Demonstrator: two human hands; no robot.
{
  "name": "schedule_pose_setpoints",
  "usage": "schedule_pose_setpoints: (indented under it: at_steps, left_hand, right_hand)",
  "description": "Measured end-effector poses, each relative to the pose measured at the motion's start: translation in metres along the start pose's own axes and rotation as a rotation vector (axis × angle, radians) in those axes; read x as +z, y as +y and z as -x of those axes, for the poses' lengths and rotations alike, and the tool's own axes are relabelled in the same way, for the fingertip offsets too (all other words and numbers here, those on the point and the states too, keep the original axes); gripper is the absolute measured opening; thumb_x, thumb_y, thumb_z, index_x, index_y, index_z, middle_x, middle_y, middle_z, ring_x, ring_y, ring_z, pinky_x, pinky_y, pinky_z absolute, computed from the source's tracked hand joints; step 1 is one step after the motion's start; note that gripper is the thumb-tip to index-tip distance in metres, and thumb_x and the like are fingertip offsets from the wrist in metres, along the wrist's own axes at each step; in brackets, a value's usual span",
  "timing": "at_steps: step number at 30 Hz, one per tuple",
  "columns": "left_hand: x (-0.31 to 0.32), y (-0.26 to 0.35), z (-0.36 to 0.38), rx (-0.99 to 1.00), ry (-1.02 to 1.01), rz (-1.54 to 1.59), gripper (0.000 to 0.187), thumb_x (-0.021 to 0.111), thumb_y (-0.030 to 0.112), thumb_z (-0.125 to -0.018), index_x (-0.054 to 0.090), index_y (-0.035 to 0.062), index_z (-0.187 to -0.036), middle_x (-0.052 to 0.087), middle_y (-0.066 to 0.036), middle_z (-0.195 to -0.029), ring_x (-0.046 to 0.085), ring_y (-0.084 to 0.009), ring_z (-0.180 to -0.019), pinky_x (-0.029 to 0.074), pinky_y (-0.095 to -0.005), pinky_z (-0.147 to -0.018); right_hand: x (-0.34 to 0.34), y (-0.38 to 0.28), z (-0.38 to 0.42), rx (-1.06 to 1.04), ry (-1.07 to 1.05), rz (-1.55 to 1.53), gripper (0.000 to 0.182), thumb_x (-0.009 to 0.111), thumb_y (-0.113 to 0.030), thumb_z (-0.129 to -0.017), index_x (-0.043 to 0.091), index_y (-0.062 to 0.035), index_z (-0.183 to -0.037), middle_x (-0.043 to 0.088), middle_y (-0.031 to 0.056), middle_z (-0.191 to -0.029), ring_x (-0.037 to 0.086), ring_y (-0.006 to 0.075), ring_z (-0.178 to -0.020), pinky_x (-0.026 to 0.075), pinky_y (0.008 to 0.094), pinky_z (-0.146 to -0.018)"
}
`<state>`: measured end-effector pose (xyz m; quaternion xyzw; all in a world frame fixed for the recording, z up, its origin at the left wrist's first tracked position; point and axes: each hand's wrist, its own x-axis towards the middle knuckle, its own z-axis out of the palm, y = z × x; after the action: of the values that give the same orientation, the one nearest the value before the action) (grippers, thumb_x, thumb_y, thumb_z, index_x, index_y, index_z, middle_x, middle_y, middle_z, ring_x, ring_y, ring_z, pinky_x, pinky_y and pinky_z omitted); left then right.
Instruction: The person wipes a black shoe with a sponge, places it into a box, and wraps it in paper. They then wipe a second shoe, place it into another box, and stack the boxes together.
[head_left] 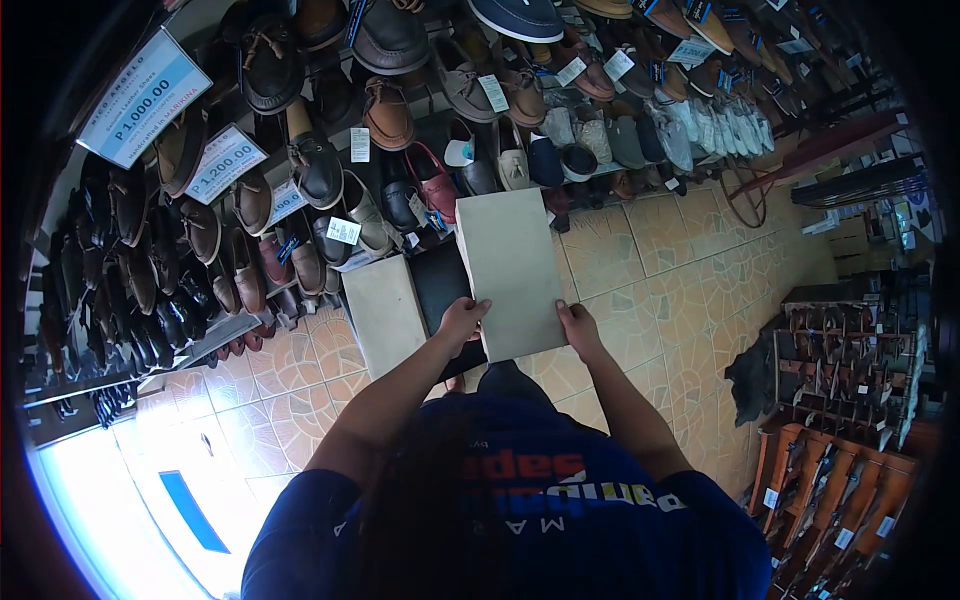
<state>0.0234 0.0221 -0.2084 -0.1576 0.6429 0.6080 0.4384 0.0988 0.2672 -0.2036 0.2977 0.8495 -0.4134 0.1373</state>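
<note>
Landmark: open shoebox.
- Beyond it: shoe shelves, packed with shoes and price cards, closing that side off.
- Above it: raised box lid, covering its right half.
- To its right: tiled floor, bare and passable.
- Far right: dark display racks, blocking.

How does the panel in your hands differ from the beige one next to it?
The held panel is gripped at its near edge by both the left hand and the right hand; the other panel is touched by neither. The held panel looks larger and reaches farther toward the shoe rack. Both are plain, beige and rectangular.
</note>
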Motion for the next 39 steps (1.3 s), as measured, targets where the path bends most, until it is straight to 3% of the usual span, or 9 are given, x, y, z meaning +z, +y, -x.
schedule_pose_setpoints:
  at_steps: [5, 8, 11, 14, 17, 20, 29, 35, 39]
  left_hand:
    - [0.005, -0.004, 0.0, -0.015, 0.027, -0.027, 0.044, 0.059, 0.046, -0.086, 0.054, 0.0033, -0.094, 0.054, -0.002, -0.079, 0.052, -0.0102, -0.062, 0.048, -0.0267, -0.06]
    - [0.003, 0.002, -0.002, 0.013, -0.008, -0.112, 0.047, 0.059, 0.047, -0.086, 0.053, 0.0028, -0.101, 0.056, -0.005, -0.088, 0.054, -0.0118, -0.069, 0.048, -0.0256, -0.058]
    - [0.009, 0.014, 0.013, -0.01, 0.098, -0.138, 0.056, 0.054, 0.051, -0.087, 0.045, 0.008, -0.123, 0.052, -0.012, -0.116, 0.051, -0.0233, -0.108, 0.043, -0.0427, -0.089]
    - [0.01, 0.009, 0.011, -0.175, 0.108, 0.132, 0.071, 0.055, 0.055, -0.085, 0.035, 0.0092, -0.135, 0.042, -0.014, -0.131, 0.037, -0.0292, -0.125, 0.034, -0.0503, -0.098]
    - [0.001, 0.014, 0.015, -0.174, -0.267, 0.298, 0.081, 0.053, 0.064, -0.081, 0.032, 0.0097, -0.138, 0.043, -0.014, -0.132, 0.04, -0.031, -0.122, 0.032, -0.0508, -0.099]
    - [0.002, 0.042, 0.027, -0.248, -0.234, 0.17, 0.084, 0.048, 0.07, -0.078, 0.035, 0.0106, -0.137, 0.044, -0.013, -0.131, 0.043, -0.0297, -0.12, 0.035, -0.0466, -0.096]
    - [-0.019, 0.095, 0.044, -0.165, -0.29, 0.263, 0.077, 0.047, 0.068, -0.077, 0.046, 0.0075, -0.125, 0.055, -0.011, -0.108, 0.054, -0.0215, -0.098, 0.041, -0.0343, -0.081]
    - [-0.019, 0.076, 0.046, -0.058, -0.374, 0.199, 0.074, 0.046, 0.062, -0.083, 0.036, 0.012, -0.136, 0.047, -0.011, -0.131, 0.049, -0.0256, -0.115, 0.039, -0.0405, -0.092]
    - [0.0, 0.043, 0.031, -0.07, -0.299, 0.193, 0.06, 0.057, 0.048, -0.084, 0.043, 0.0089, -0.128, 0.048, -0.01, -0.124, 0.053, -0.0235, -0.105, 0.04, -0.0405, -0.091]
  right_hand:
    - [0.008, 0.011, 0.003, -0.072, 0.021, -0.124, 0.065, 0.045, -0.057, -0.088, 0.059, 0.0055, -0.095, 0.062, 0.0244, -0.086, 0.061, 0.0363, -0.085, 0.046, 0.0413, -0.075]
    - [0.006, 0.008, 0.001, -0.044, -0.06, -0.198, 0.063, 0.042, -0.059, -0.09, 0.056, 0.0018, -0.101, 0.06, 0.0163, -0.091, 0.057, 0.0233, -0.084, 0.044, 0.0332, -0.076]
    - [0.006, -0.007, 0.012, 0.211, -0.157, -0.473, 0.071, 0.037, -0.063, -0.089, 0.048, -0.0012, -0.122, 0.058, 0.0165, -0.11, 0.056, 0.0244, -0.101, 0.044, 0.0367, -0.086]
    - [0.006, -0.015, 0.015, 0.333, -0.353, -0.82, 0.077, 0.037, -0.067, -0.087, 0.038, -0.0061, -0.134, 0.05, 0.014, -0.125, 0.05, 0.0251, -0.114, 0.04, 0.0439, -0.094]
    - [0.0, -0.022, 0.004, 0.302, -0.438, -0.737, 0.077, 0.039, -0.069, -0.085, 0.039, -0.0092, -0.134, 0.049, 0.0114, -0.128, 0.05, 0.0253, -0.113, 0.041, 0.0474, -0.091]
    - [-0.032, -0.051, -0.005, 0.484, -0.577, -0.646, 0.076, 0.046, -0.067, -0.083, 0.039, -0.0126, -0.135, 0.047, 0.0102, -0.13, 0.048, 0.0251, -0.114, 0.043, 0.0467, -0.088]
    - [-0.079, -0.136, 0.018, 0.296, -0.462, -0.627, 0.06, 0.054, -0.057, -0.083, 0.05, -0.011, -0.122, 0.062, 0.0068, -0.097, 0.058, 0.0177, -0.075, 0.042, 0.0288, -0.054]
    - [-0.078, -0.12, 0.026, 0.107, -0.452, -0.626, 0.062, 0.054, -0.047, -0.083, 0.044, -0.0075, -0.13, 0.056, 0.0073, -0.115, 0.053, 0.0181, -0.099, 0.043, 0.0329, -0.077]
    - [-0.061, -0.051, -0.006, 0.052, -0.522, -0.718, 0.058, 0.055, -0.035, -0.083, 0.042, -0.0062, -0.132, 0.052, 0.0076, -0.122, 0.048, 0.018, -0.11, 0.039, 0.0342, -0.089]
